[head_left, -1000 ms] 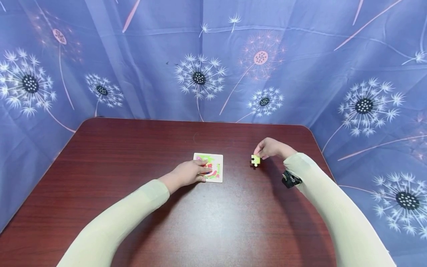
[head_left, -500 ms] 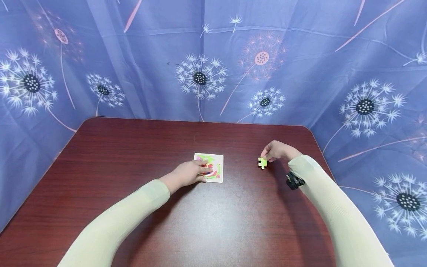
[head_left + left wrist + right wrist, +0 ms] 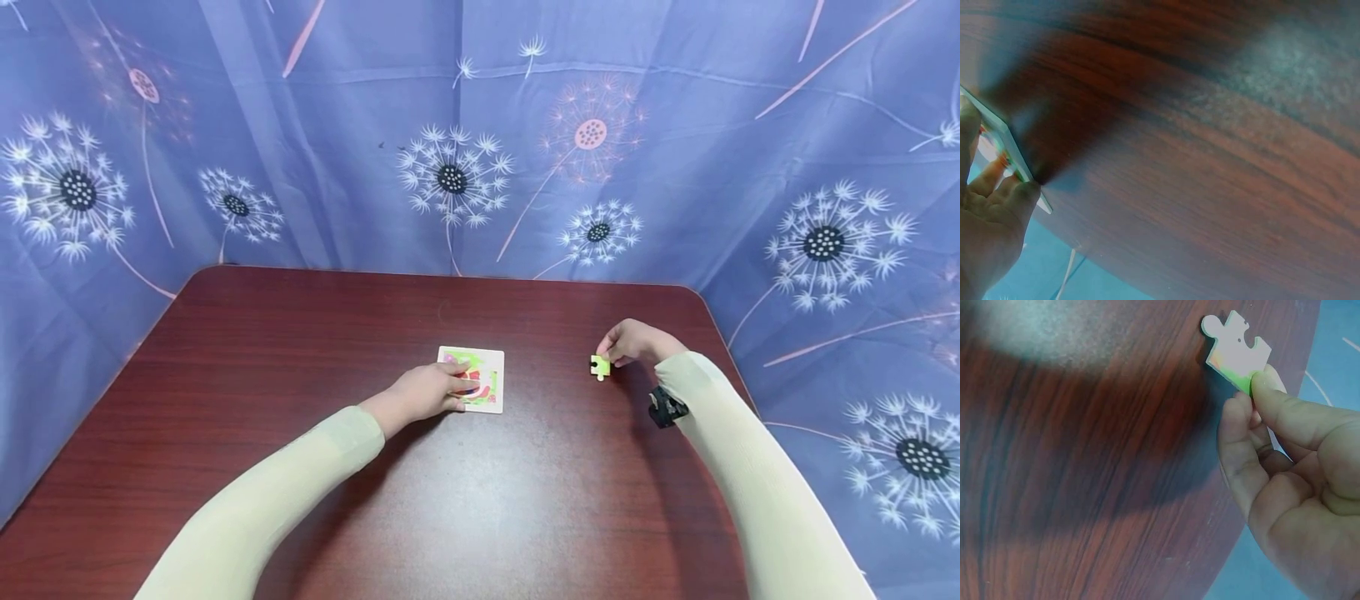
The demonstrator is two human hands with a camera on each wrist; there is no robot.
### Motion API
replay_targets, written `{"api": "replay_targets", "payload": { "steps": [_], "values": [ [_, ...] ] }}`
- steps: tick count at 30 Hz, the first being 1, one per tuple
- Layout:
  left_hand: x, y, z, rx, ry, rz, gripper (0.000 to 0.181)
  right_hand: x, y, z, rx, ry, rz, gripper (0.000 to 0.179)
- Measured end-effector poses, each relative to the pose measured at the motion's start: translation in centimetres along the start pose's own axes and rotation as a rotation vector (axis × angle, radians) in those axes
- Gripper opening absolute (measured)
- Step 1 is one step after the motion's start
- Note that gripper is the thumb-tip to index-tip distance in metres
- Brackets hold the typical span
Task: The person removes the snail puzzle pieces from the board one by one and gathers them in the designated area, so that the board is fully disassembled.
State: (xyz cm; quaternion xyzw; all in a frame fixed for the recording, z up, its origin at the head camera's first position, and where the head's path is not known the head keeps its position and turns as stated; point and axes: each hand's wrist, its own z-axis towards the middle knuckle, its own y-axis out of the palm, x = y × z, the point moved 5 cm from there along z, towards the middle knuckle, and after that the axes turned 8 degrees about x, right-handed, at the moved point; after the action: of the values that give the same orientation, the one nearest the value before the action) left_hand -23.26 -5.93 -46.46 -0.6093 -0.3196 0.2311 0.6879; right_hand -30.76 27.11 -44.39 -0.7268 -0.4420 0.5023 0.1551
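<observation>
Near the table's middle lies a square, white-bordered jigsaw puzzle board (image 3: 491, 379) with a green, red and pink picture. My left hand (image 3: 426, 392) rests on its left part with the fingers extended, covering some of the picture. In the left wrist view, the fingers touch the face of the board (image 3: 1015, 150), seen nearly edge-on. To the right, my right hand (image 3: 636, 340) pinches a yellow-green jigsaw piece (image 3: 600, 365) by one corner between thumb and fingers. A knob and a notch of the piece (image 3: 1235, 353) show in the right wrist view. Whether it touches the table I cannot tell.
The dark red wood-grain table (image 3: 300, 333) has rounded far corners, with a bright glare in front of the board. A blue dandelion-print curtain (image 3: 337, 167) hangs behind it and along both sides. A black wrist device (image 3: 666, 408) is strapped below the right sleeve.
My right hand has moved rightward and slightly toward me with the jigsaw piece, farther from the board. The left hand stays on the board.
</observation>
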Motion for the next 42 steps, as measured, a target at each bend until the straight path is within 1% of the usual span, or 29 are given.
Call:
{"api": "replay_targets", "payload": {
  "steps": [5,13,19,26,31,34,38,41,42],
  "values": [
    [0.0,0.1,0.0,-0.001,-0.007,-0.003,0.048,0.3,0.0,0.1,0.004,0.008,0.010,0.019],
    [0.0,0.1,0.0,-0.002,-0.015,0.009,0.047,0.5,0.2,0.0,0.010,-0.018,0.009,0.020],
    [0.1,-0.1,0.1,0.002,-0.026,-0.013,0.048,0.7,0.4,0.2,0.037,-0.022,-0.027,0.019],
    [0.3,-0.3,0.1,-0.009,0.005,0.006,0.048,1.0,0.7,0.3,0.072,-0.033,-0.027,0.019],
    [0.2,-0.3,-0.1,-0.015,-0.001,-0.002,0.048,0.9,1.0,0.1,0.102,-0.053,-0.041,0.018],
    [0.3,-0.2,-0.1,-0.009,-0.007,0.003,0.048,0.9,1.1,0.1,0.120,-0.054,-0.053,0.017],
    [0.3,-0.3,0.0,-0.022,-0.015,0.014,0.047,1.0,1.1,0.1,0.135,-0.048,-0.062,0.015],
    [0.3,-0.5,0.0,-0.027,-0.014,0.021,0.047,1.2,1.2,0.4,0.146,-0.042,-0.069,0.014],
    [0.3,-0.5,0.0,-0.026,-0.012,0.021,0.047,1.5,1.1,0.7,0.146,-0.054,-0.065,0.014]
  ]
}}
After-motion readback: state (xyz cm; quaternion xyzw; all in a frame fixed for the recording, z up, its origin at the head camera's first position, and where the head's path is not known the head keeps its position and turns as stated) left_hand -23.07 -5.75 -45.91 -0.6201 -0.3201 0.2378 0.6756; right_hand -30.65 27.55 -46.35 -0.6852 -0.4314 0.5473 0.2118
